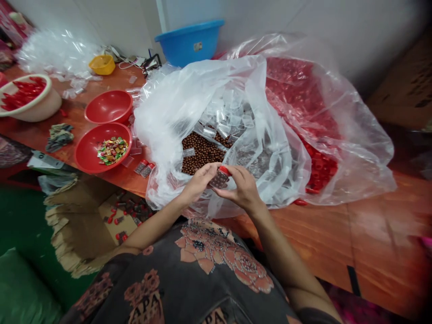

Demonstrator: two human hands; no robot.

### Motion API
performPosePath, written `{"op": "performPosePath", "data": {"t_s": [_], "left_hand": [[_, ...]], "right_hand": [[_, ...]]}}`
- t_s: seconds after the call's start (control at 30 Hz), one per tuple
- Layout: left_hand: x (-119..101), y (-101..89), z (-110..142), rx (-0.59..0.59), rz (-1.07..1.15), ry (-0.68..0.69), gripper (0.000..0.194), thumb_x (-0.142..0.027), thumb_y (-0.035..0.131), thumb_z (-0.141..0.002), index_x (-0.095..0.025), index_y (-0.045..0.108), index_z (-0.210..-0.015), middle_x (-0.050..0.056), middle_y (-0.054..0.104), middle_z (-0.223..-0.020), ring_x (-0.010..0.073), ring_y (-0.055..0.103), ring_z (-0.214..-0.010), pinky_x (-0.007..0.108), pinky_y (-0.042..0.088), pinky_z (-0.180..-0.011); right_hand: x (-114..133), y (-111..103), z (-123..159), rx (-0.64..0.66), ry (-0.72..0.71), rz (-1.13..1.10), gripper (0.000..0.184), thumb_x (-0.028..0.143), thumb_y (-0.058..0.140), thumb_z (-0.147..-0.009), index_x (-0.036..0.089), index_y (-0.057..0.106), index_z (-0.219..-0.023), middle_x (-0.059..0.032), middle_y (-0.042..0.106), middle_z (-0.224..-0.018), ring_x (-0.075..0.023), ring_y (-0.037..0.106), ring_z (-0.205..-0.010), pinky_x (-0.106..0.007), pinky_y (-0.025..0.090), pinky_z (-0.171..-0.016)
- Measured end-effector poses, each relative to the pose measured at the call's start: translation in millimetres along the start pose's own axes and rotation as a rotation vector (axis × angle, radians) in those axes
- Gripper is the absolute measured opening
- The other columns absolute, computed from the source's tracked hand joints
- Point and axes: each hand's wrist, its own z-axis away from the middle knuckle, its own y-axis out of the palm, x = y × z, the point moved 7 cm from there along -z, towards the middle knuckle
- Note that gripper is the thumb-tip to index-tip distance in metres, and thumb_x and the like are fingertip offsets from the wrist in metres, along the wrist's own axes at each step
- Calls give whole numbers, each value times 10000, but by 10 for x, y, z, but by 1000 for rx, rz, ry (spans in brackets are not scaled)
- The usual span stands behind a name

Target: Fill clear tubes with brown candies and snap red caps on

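Observation:
Between my hands is a small clear plastic jar (220,178) with a red cap, filled with brown balls. My left hand (201,176) grips it from the left, partly hiding it. From the other side, the fingers of my right hand (241,183) close around the jar and its cap. Just beyond lies an open clear plastic bag (162,121) with brown chocolate-like balls (202,153) and empty clear tubes (229,110) inside. To the right, another clear bag holds red caps (319,168).
Two red bowls stand at left, the nearer bowl (83,150) with wrapped sweets. Capped jars (145,168) lie beside it. Below the table edge is a torn cardboard box (74,216) with more capped jars. A blue basin (189,42) and a white basin (37,110) stand farther back.

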Motion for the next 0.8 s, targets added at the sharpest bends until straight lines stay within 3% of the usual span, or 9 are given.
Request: {"op": "performPosePath", "data": {"t_s": [0.1, 0.27, 0.37, 0.47, 0.57, 0.67, 0.8], "left_hand": [[176, 62, -42, -9, 124, -153, 626, -678, 485, -854, -141, 643, -1134, 68, 696, -797, 139, 653, -662, 235, 521, -593], [231, 78, -43, -64, 155, -187, 611, -661, 472, -871, -135, 621, -1144, 0, 586, -588, 92, 526, -466, 181, 421, -442], [147, 75, -16, -33, 218, -178, 639, -668, 428, -887, -139, 579, -1214, -9, 568, -587, 87, 502, -463, 182, 417, -448], [93, 67, 11, 6, 235, -206, 692, -692, 400, -882, -155, 516, -1302, -9, 577, -618, 93, 511, -486, 211, 469, -498], [111, 91, 20, 43, 215, -250, 697, -690, 410, -879, -157, 508, -1317, -10, 573, -617, 98, 508, -480, 239, 495, -515], [158, 138, 2, 69, 196, -265, 684, -712, 398, -869, -147, 583, -1206, -8, 565, -592, 97, 504, -462, 237, 486, -505], [226, 134, -40, 34, 171, -297, 734, -823, 351, -789, -136, 608, -809, 1, 534, -537, 96, 490, -428, 222, 432, -445]], "right_hand": [[91, 26, 3, -41, -46, -25, 576, 463, 670, -789, 202, 502, -1274, -116, 644, -1036, -242, 621, -938, -407, 538, -805], [61, 119, 2, 114, 57, -193, 630, 512, 702, -760, 225, 506, -1285, -129, 626, -1169, -269, 607, -1062, -446, 519, -893], [-123, 89, 42, 79, 302, -461, 661, 533, 732, -731, 246, 493, -1276, -87, 640, -1120, -219, 634, -975, -407, 538, -849], [-374, 71, 161, -114, 649, -726, 406, 489, 690, -789, 227, 574, -1077, -12, 650, -866, -144, 632, -746, -307, 539, -672], [-453, 89, 222, -238, 811, -814, 314, 449, 681, -805, 210, 614, -998, -2, 655, -812, -131, 628, -710, -275, 517, -624], [-360, 44, 138, -224, 716, -692, 371, 477, 635, -839, 237, 628, -1123, -34, 682, -965, -158, 642, -839, -341, 536, -759], [-13, 68, -34, 95, 303, -387, 663, 578, 675, -770, 264, 518, -1333, -88, 634, -1193, -247, 583, -1079, -446, 490, -923]]}}
